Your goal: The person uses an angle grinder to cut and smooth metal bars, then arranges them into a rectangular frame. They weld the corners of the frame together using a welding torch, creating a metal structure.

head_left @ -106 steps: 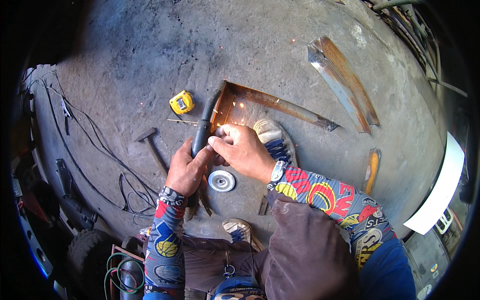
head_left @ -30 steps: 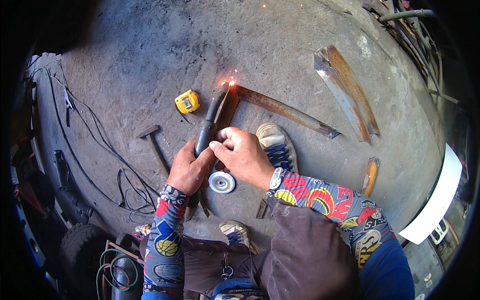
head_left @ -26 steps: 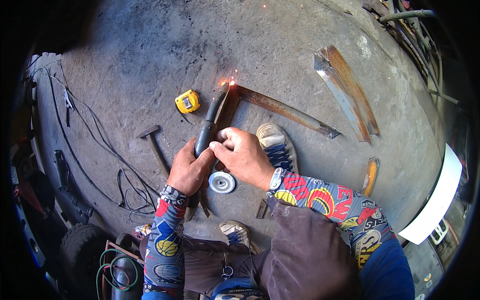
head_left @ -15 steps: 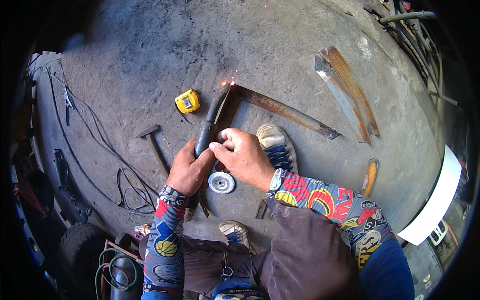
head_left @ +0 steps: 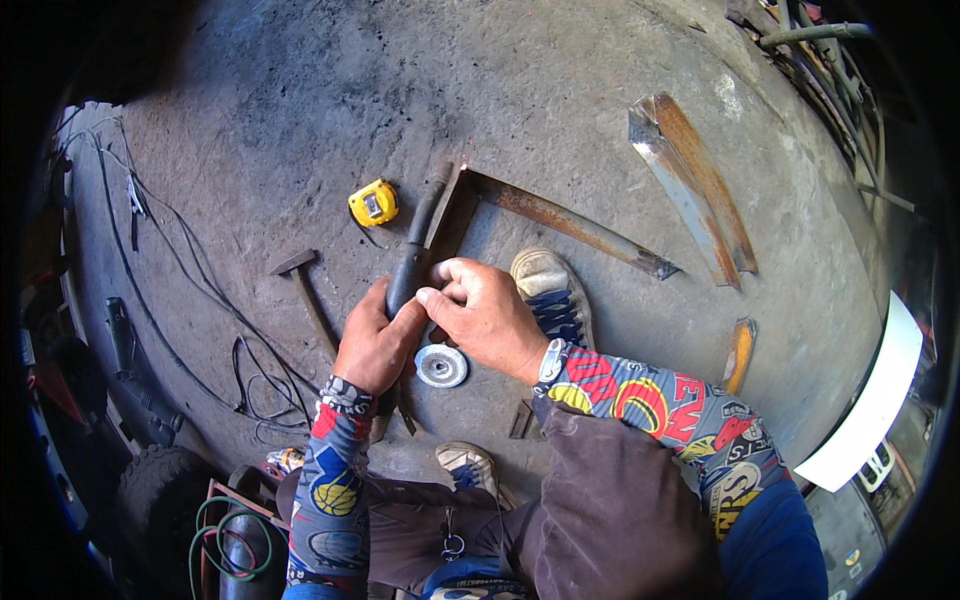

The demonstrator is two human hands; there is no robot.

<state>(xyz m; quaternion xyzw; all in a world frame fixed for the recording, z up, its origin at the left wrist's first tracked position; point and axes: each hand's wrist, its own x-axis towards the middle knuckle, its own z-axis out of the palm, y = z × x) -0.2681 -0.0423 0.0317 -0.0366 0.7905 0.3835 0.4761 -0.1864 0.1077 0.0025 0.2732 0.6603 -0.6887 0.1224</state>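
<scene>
My left hand [head_left: 368, 345] is wrapped around the black handle of a welding torch [head_left: 408, 270], whose curved neck points away from me. The torch tip is close to the corner where a short rusty angle iron [head_left: 456, 222] meets a longer angle iron [head_left: 575, 222]. A tiny glow shows at that corner. My right hand [head_left: 486, 312] is closed over the near part of the short angle iron, its thumb against the torch handle and left thumb. Its curled fingers are partly hidden. Just below the hands lies a round grinding disc [head_left: 441, 366].
A yellow tape measure [head_left: 374, 203] and a hammer [head_left: 312, 295] lie left of the torch. Cables [head_left: 190, 250] run along the left floor. Rusty angle pieces [head_left: 695, 185] lie at the right, beyond my shoe [head_left: 553, 300]. A curved white sheet [head_left: 865, 400] stands at the right edge.
The bright sparks at the torch tip have died down to a faint glow. The torch tip has shifted slightly left, away from the corner. Both hands keep their grip.
</scene>
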